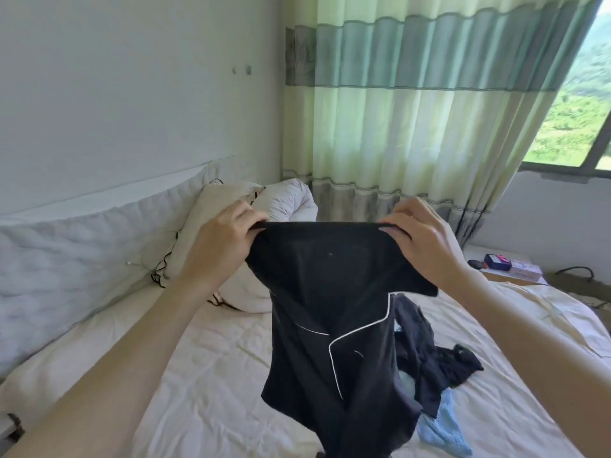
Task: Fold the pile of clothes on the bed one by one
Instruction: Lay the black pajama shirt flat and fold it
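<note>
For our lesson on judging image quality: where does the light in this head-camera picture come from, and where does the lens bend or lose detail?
Head view: daylight enters through the window and glows through the green curtain; the window frame and wall lines bow with wide-angle distortion; the black garment, held up by the left hand and right hand, is so dark its folds barely show.

Striped green curtain (413, 104), window (582, 120), white pillow (211, 219) by padded headboard (66, 259), small boxes (510, 266) beside the bed.

Bedroom, daylight from window (577, 127) at right.
White wall (132, 77), green-striped curtain (413, 110), padded headboard (82, 246), pillows (231, 226), nightstand (509, 271) with clutter.
</note>
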Action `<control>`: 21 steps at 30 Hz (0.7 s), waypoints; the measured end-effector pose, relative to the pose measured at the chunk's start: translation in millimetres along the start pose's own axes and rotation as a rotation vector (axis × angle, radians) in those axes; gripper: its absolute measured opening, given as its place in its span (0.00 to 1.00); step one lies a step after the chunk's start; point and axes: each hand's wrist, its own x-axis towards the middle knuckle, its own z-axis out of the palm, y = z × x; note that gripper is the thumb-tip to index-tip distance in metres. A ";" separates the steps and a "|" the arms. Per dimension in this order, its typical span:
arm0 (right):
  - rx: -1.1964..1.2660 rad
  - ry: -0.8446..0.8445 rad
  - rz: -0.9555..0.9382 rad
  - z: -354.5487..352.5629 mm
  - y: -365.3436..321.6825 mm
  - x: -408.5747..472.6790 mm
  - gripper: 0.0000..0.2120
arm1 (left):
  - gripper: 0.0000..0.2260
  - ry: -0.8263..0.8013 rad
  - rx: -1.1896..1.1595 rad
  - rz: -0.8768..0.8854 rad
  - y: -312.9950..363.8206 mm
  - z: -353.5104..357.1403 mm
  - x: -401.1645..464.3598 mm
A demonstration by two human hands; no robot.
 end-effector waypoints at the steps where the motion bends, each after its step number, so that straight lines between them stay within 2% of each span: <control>1: -0.008 0.063 0.005 -5.3 0.9 14.8 0.09 | 0.04 0.079 -0.045 -0.041 0.1 -8.3 16.7; 3: -0.023 0.128 -0.001 -10.2 -1.7 28.1 0.09 | 0.03 0.202 -0.135 -0.117 2.4 -17.1 29.4; 5: -0.036 0.078 0.012 -5.9 -6.6 19.1 0.05 | 0.02 0.185 -0.143 -0.167 3.8 -12.2 14.0; 8: 0.054 -0.054 0.088 1.1 -16.4 -5.9 0.05 | 0.02 0.093 -0.100 -0.160 2.0 -1.5 -21.2; 12: 0.206 -0.009 0.163 2.6 -40.8 -20.3 0.05 | 0.02 0.189 -0.126 -0.164 -4.1 -15.5 -43.3; 14: 0.234 -0.004 0.242 5.9 -55.9 -34.5 0.04 | 0.01 0.198 -0.234 -0.291 -1.4 -13.6 -63.6; 17: 0.252 -0.127 0.402 13.4 -73.6 -68.8 0.03 | 0.03 0.101 -0.420 -0.567 7.9 0.9 -106.5; 21: 0.367 -0.273 0.557 11.1 -92.2 -122.4 0.06 | 0.04 -0.031 -0.468 -0.665 25.7 2.1 -160.0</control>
